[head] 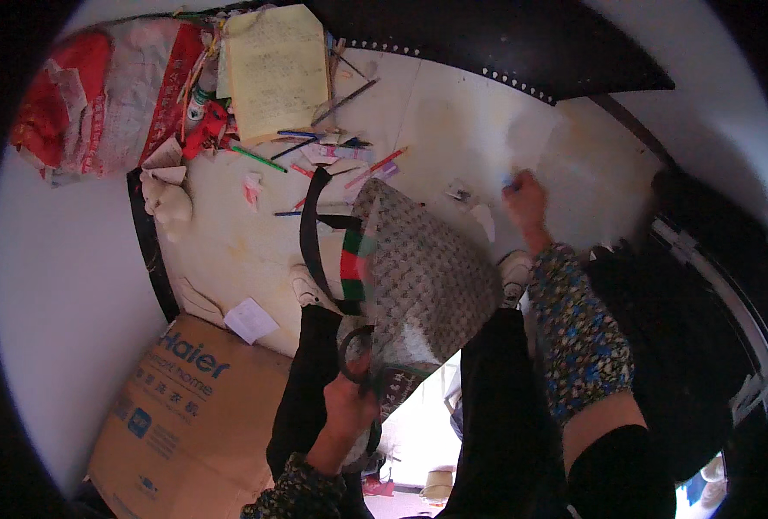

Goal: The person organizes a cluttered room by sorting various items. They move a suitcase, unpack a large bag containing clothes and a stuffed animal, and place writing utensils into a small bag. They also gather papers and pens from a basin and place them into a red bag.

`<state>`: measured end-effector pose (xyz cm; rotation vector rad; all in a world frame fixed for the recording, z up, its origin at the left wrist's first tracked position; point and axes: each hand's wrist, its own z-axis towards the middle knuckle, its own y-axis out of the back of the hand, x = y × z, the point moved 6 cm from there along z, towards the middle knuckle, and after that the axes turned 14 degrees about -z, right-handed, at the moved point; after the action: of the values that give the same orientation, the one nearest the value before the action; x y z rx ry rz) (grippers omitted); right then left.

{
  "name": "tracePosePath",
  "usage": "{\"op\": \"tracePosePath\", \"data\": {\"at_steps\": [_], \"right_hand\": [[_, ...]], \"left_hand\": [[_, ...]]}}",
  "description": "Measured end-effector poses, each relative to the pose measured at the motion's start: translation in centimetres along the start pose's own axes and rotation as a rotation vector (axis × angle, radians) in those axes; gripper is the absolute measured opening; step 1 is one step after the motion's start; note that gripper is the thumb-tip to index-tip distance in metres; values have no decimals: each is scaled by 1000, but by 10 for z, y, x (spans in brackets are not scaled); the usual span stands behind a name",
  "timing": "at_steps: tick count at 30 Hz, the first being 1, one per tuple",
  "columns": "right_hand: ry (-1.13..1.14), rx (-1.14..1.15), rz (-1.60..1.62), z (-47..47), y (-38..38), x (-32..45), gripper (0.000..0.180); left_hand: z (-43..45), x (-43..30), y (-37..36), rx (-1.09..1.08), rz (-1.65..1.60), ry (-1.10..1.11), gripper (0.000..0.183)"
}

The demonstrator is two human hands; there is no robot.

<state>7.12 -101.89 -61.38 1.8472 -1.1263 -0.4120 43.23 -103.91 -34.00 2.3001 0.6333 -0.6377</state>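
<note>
A grey patterned handbag [423, 272] with a green-red-green stripe [352, 267] and black straps [310, 233] hangs tilted between my legs. My left hand [351, 402] is closed around its edge by a black strap loop [356, 353]. The bag's inside is hidden from me. To the right, my right hand [526, 200] hovers over the pale floor [572, 156], blurred, its fingers curled on a small blue thing [508, 183] too unclear to name. A crumpled scrap [458, 191] and a white scrap [484, 220] lie just left of it.
Pens, a green pencil [260, 159] and papers are scattered beyond the bag, near a yellow handwritten sheet [278, 71]. A red-and-clear plastic bag [111, 97] and a small plush toy [168, 200] sit far left. A Haier cardboard box [189, 415] lies left; a black item [676, 324] stands right.
</note>
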Motion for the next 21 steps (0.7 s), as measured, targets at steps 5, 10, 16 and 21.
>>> {"op": "tracePosePath", "data": {"at_steps": [5, 10, 16, 21], "right_hand": [[52, 31, 12, -50, -16, 77, 28], [199, 66, -155, -41, -50, 86, 31], [-148, -34, 704, -101, 61, 80, 21], [-229, -37, 1391, -238, 188, 148, 14]], "left_hand": [[2, -9, -4, 276, 116, 50, 41], [6, -10, -6, 446, 148, -57, 58], [45, -29, 18, 330, 88, -384, 30], [71, -85, 56, 144, -60, -516, 40]]}}
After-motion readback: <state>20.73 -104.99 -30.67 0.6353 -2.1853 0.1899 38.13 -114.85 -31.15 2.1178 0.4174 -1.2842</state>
